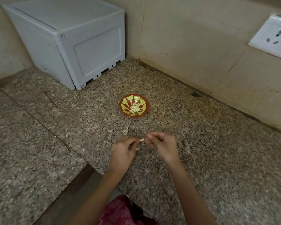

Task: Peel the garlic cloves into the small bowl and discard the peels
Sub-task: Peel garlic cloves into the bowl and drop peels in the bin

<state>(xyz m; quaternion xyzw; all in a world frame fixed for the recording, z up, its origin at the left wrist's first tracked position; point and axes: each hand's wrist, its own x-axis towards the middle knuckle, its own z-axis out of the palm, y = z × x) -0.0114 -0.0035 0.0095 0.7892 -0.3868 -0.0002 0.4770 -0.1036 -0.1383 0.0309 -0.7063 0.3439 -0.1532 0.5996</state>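
Below frame center, over the granite counter, the left hand pinches a garlic clove btwn thumb & fingertips. The right hand is just beside it, fingers curled at the clove's tip; can't tell if they grasp peel or nothing. The small bowl w/ peeled cloves stands at center, apart from both hands. A peel scrap lies up-left of the left hand. White box upper left, wall socket upper right.

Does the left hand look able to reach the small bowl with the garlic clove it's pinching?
Probably yes: only open counter lies between the left hand and the small bowl; nothing blocks it.
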